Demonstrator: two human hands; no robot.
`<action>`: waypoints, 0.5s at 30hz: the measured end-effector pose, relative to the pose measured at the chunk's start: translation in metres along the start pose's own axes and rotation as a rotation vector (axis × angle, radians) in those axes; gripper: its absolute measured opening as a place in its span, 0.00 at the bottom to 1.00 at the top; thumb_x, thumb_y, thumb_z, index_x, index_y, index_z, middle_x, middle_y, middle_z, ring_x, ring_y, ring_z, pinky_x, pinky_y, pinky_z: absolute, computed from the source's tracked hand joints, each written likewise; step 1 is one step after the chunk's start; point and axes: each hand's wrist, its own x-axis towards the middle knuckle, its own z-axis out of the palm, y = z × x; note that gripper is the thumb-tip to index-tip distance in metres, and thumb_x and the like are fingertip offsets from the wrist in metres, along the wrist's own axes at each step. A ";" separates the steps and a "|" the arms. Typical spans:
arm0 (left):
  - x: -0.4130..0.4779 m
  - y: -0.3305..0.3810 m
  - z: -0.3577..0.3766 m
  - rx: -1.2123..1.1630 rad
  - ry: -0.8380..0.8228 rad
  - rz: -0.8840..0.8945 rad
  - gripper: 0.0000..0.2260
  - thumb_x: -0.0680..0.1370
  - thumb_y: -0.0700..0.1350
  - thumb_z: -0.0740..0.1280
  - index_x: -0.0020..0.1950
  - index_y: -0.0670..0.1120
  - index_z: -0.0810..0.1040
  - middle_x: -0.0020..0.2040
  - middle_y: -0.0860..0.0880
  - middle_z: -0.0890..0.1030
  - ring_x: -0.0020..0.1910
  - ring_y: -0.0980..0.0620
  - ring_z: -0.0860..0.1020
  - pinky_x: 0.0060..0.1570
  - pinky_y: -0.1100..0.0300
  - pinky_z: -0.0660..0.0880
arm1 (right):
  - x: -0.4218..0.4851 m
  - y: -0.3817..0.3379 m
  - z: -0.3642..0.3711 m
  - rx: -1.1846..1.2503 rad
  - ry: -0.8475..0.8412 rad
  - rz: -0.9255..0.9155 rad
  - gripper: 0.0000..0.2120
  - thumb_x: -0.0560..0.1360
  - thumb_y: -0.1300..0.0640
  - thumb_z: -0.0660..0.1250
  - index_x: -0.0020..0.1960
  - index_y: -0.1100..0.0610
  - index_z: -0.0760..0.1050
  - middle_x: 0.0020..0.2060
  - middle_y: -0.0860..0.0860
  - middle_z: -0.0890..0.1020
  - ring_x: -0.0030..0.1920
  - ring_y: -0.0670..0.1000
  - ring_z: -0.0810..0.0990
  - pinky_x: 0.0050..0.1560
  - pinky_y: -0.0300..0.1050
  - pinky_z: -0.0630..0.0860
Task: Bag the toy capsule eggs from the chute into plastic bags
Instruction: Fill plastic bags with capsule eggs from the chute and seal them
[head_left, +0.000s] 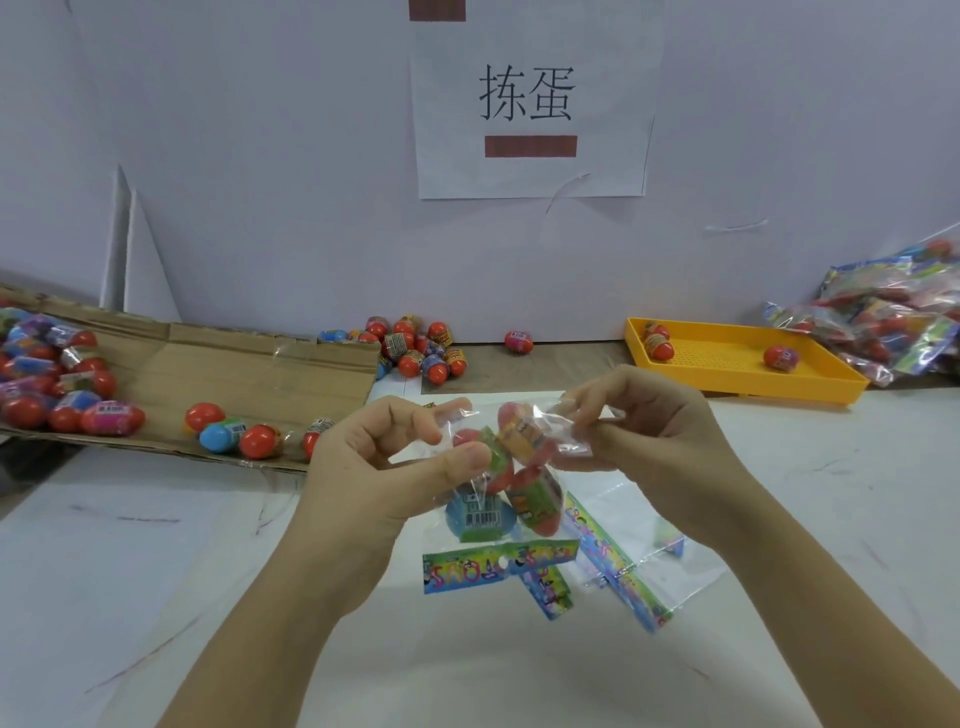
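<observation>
Pinching the egg-filled bag mouth, left hand and right hand hover above bare table.

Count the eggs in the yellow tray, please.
3. Two eggs sit together, one behind the other, at the left end of the yellow tray; one egg lies alone toward its right side. None seem hidden.

Legible text at the egg-bagging station.
A white paper sign on the wall reads "拣蛋" in black above a brown bar; below the sign, the bag header card and barcoded egg label carry print too blurred to read.
</observation>
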 end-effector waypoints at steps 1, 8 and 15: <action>0.000 0.000 0.000 -0.021 0.020 0.019 0.13 0.53 0.46 0.78 0.34 0.52 0.80 0.47 0.50 0.86 0.42 0.45 0.85 0.30 0.61 0.79 | 0.001 -0.001 -0.005 0.033 -0.025 0.052 0.13 0.68 0.69 0.70 0.40 0.50 0.78 0.46 0.52 0.83 0.44 0.55 0.85 0.43 0.47 0.81; -0.003 0.001 0.001 0.024 -0.041 0.044 0.27 0.53 0.46 0.80 0.49 0.62 0.80 0.54 0.54 0.85 0.42 0.46 0.86 0.38 0.60 0.81 | 0.002 0.004 -0.002 0.013 -0.100 0.385 0.13 0.69 0.46 0.71 0.53 0.45 0.81 0.49 0.52 0.84 0.41 0.57 0.85 0.37 0.48 0.82; 0.002 0.001 -0.002 -0.079 0.112 -0.110 0.23 0.55 0.50 0.76 0.47 0.42 0.83 0.42 0.43 0.86 0.37 0.44 0.85 0.31 0.59 0.81 | -0.009 -0.016 0.005 -0.106 -0.036 0.312 0.10 0.64 0.55 0.75 0.46 0.49 0.84 0.44 0.54 0.86 0.42 0.57 0.85 0.34 0.45 0.82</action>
